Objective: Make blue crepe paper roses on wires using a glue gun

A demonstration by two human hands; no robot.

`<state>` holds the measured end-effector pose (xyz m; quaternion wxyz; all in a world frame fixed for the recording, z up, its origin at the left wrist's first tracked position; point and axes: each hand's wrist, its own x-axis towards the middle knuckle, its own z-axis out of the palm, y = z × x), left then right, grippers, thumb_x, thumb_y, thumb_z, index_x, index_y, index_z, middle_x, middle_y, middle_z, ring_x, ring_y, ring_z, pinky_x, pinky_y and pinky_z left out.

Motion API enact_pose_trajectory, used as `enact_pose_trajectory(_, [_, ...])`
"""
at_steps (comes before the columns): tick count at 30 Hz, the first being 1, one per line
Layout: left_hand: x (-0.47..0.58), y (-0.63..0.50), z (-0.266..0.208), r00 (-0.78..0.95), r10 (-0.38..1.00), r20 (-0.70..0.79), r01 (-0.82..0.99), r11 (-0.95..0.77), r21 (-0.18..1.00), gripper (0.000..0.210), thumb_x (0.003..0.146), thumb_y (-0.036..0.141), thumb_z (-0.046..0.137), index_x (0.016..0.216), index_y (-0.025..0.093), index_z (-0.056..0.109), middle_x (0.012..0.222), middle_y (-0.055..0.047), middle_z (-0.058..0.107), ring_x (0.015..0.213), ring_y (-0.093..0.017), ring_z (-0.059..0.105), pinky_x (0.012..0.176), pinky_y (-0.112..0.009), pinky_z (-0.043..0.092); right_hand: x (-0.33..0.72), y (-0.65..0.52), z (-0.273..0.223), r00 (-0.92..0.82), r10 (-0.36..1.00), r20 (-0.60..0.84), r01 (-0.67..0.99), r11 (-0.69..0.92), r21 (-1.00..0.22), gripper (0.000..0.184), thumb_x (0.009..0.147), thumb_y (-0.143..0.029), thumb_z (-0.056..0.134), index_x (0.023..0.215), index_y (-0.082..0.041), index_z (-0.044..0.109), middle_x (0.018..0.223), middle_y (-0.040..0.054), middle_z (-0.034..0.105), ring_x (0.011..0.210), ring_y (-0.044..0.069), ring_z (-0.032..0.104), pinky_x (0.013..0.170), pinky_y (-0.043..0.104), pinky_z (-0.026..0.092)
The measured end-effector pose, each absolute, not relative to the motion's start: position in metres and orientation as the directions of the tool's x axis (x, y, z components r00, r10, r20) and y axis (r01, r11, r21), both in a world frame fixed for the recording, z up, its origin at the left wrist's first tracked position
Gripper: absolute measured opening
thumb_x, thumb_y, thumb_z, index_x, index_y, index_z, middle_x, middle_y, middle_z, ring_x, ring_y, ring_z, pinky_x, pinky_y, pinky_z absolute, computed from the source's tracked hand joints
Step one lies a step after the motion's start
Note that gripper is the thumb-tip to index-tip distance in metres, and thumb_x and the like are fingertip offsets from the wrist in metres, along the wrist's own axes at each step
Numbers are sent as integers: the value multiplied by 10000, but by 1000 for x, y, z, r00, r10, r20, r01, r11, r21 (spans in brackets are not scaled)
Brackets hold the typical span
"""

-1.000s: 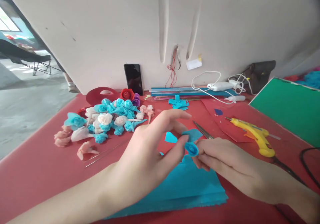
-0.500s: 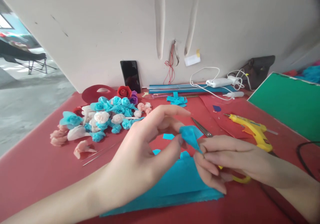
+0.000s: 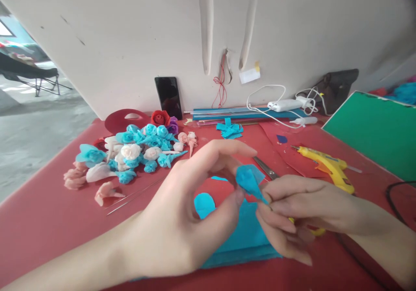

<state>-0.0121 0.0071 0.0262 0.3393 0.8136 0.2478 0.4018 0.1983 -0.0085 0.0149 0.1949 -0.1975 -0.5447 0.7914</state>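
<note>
A small blue crepe paper flower (image 3: 248, 179), rolled into a cone, is between my two hands. My left hand (image 3: 195, 208) pinches its wide top edge between thumb and fingers. At the narrow twisted lower end, my right hand (image 3: 299, 208) grips it with thumb and forefinger. Blue crepe paper sheets (image 3: 240, 252) lie stacked beneath my hands, partly covered by them. A rounded blue paper piece (image 3: 204, 204) shows through the gap of my left hand. Behind my right hand, scissors (image 3: 266, 168) lie with their yellow handles mostly hidden.
Finished paper flowers (image 3: 131, 152) in blue, white and pink are heaped at the left. Thin wires (image 3: 126, 202) lie beside them. A yellow glue gun (image 3: 328, 163) rests at the right, near a green board (image 3: 373, 135). A phone (image 3: 168, 97) leans against the wall.
Both hands have shifted slightly right with the blue paper flower still held between them. More of the rounded paper piece now shows behind my left hand.
</note>
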Motion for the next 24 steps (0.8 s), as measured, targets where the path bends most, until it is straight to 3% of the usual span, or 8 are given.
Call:
enact_pose_trajectory(6, [-12,7,25,554,662,505,156,-678,718,355,809,122,583,1123,267,502,950,20,635,877,-121,634,747,-173,574,197,-7,16,-842,522,-136,-49,-324,-945,243,966,-260,374,752,-161,433,604,-21,457,483,48,401,412,166,238])
enact_pose_trajectory(12, [-12,9,24,539,652,533,166,-703,692,326,819,126,561,1111,249,487,891,29,635,843,-110,632,738,-173,550,194,-11,21,-730,665,-155,9,-218,-976,215,956,-273,430,850,-136,558,685,-8,542,587,49,428,546,155,334])
enact_pose_trajectory(18, [-10,7,26,580,609,542,123,-723,680,322,849,130,551,1126,249,438,772,76,663,851,-72,628,780,-133,522,188,-19,18,-540,840,-47,204,77,-976,193,902,-373,530,817,-211,591,718,-37,592,690,64,551,606,129,428])
enact_pose_trajectory(24, [-9,6,28,526,606,596,99,-740,665,296,814,219,645,1071,253,502,846,72,661,812,-65,633,755,-119,535,187,-17,17,-510,834,210,296,399,-868,206,924,-289,494,763,-200,586,712,-35,609,665,72,561,565,132,429])
